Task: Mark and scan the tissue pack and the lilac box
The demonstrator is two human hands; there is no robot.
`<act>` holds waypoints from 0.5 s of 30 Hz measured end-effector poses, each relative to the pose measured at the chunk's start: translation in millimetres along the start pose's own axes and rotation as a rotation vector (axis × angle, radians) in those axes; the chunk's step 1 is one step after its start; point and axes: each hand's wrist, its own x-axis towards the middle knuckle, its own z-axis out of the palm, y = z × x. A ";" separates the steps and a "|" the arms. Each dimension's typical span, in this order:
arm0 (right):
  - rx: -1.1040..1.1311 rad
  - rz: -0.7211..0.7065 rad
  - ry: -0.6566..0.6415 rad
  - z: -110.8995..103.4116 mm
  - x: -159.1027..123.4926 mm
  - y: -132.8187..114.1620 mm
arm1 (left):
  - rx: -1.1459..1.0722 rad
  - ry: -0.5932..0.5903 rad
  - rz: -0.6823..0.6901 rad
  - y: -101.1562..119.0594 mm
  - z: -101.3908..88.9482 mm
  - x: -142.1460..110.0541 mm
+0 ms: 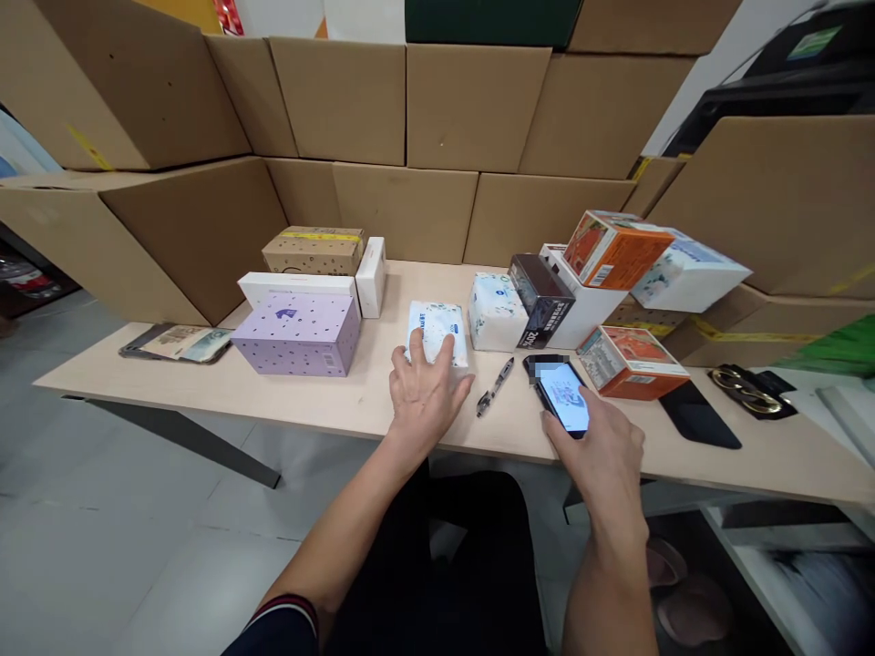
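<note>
My left hand [425,394] rests with fingers spread on a white and blue tissue pack [437,330] lying on the light wood table [287,392]. My right hand [602,451] holds a phone [561,394] with a lit screen, thumb on the glass. A black pen [495,387] lies between the two hands. A second white tissue pack [496,312] sits just behind the pen.
A lilac box [299,333], white boxes [373,276] and a brown carton [314,250] stand left. A dark box [543,299], orange boxes [633,363] and a white pack [687,273] stand right. A black phone [698,415] lies at the right. Cardboard cartons [410,128] wall the back.
</note>
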 end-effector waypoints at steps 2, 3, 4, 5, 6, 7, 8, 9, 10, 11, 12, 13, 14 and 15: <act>-0.039 -0.025 0.058 -0.7 -0.2 -2.8 | 0.015 -0.066 -0.031 0.5 -4.3 6.1; -0.033 -0.064 0.120 -1.4 -0.7 -6.0 | 0.009 -0.096 -0.042 -0.6 -6.3 10.2; 0.002 -0.118 0.195 -2.4 -1.1 -10.5 | -0.003 -0.121 -0.046 -2.4 -7.8 15.5; 0.062 -0.181 0.275 -3.4 -1.4 -16.4 | -0.021 -0.140 -0.045 -4.7 -8.3 22.1; 0.143 -0.247 0.345 -4.3 -1.6 -23.5 | -0.044 -0.153 -0.034 -7.2 -7.5 30.3; 0.236 -0.307 0.399 -4.7 -1.6 -31.6 | -0.077 -0.160 -0.021 -9.9 -5.1 39.8; 0.328 -0.354 0.435 -4.4 -1.4 -40.1 | -0.125 -0.175 -0.008 -12.6 -1.2 50.4; 0.413 -0.385 0.459 -3.2 -1.2 -48.4 | -0.197 -0.194 0.027 -15.1 4.0 61.5; 0.488 -0.404 0.472 -1.2 -1.0 -56.2 | -0.276 -0.213 0.070 -17.4 10.0 72.3; 0.551 -0.415 0.473 1.6 -0.8 -62.7 | -0.309 -0.229 0.108 -19.5 16.1 81.9; 0.601 -0.417 0.462 4.8 -0.6 -67.7 | -0.329 -0.238 0.137 -21.3 21.5 89.6; 0.642 -0.403 0.444 8.2 -0.5 -71.0 | -0.344 -0.243 0.156 -22.9 25.5 94.6; 0.680 -0.371 0.422 11.4 -0.5 -72.5 | -0.355 -0.233 0.172 -24.7 27.5 96.3; 0.716 -0.325 0.399 14.1 -0.5 -72.5 | -0.369 -0.204 0.197 -26.9 26.8 94.7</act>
